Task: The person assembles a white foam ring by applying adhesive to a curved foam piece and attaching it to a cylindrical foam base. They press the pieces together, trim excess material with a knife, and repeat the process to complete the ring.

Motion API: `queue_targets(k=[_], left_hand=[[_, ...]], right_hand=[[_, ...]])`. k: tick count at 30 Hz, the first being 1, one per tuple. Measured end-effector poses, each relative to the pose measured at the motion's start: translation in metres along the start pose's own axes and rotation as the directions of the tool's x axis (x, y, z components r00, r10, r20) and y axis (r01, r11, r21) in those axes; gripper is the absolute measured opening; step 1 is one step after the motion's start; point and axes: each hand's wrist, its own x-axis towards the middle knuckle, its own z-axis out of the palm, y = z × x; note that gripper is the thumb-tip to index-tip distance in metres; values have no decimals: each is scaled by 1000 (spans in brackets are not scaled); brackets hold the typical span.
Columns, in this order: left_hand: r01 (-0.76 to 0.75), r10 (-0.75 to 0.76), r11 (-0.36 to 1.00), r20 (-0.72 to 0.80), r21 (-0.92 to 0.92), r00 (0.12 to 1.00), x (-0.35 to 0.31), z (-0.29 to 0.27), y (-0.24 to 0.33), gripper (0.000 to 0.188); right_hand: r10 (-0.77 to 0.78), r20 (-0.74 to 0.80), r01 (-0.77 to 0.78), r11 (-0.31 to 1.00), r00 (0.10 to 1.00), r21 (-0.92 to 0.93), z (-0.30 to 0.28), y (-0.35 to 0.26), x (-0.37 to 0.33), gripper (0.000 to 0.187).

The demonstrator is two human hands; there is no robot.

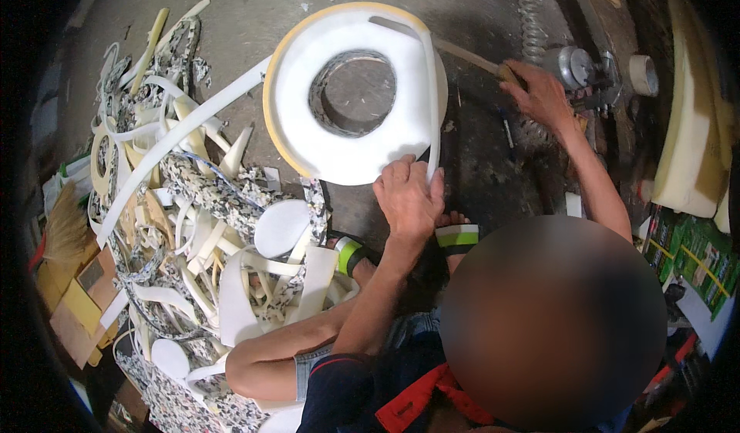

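A round white foam ring (293, 86) with a yellow outer edge lies on the floor in front of me. Its round centre hole has a speckled inner wall. Over its right part a narrow white foam strip (433, 94) curves down to my left hand (408, 202). The fingers of that hand are closed on the strip's near end, at the ring's near right edge. Out to the right, my right hand (537, 98) grips the brown handle of a long, thin, flat tool (469, 57). The tool points left toward the ring's right side; I cannot make out its exact kind.
Foam offcuts (223, 233) and speckled foam pieces pile up on the left. A long white strip (185, 136) stretches from the ring over them. On the right are a coiled hose (529, 17), a metal machine part (572, 67), a tape roll (643, 75) and yellowish foam (690, 125).
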Motion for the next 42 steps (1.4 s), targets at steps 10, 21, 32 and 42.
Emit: queue_targets(k=[10, 21, 32, 42], left_hand=[[27, -27, 999, -2, -26, 1000, -7, -2, 0, 23], [-25, 20, 995, -53, -94, 998, -17, -2, 5, 26], [-60, 48, 991, -99, -120, 994, -31, -7, -4, 24], [565, -736, 601, -117, -565, 666, -29, -49, -110, 65]], right_hand=[[-48, 95, 47, 999, 994, 7, -22, 20, 46, 43], [-391, 24, 392, 915, 920, -98, -12, 10, 138, 34], [-142, 275, 163, 985, 951, -53, -39, -6, 163, 33], [122, 124, -150, 959, 985, 242, -37, 12, 161, 51]])
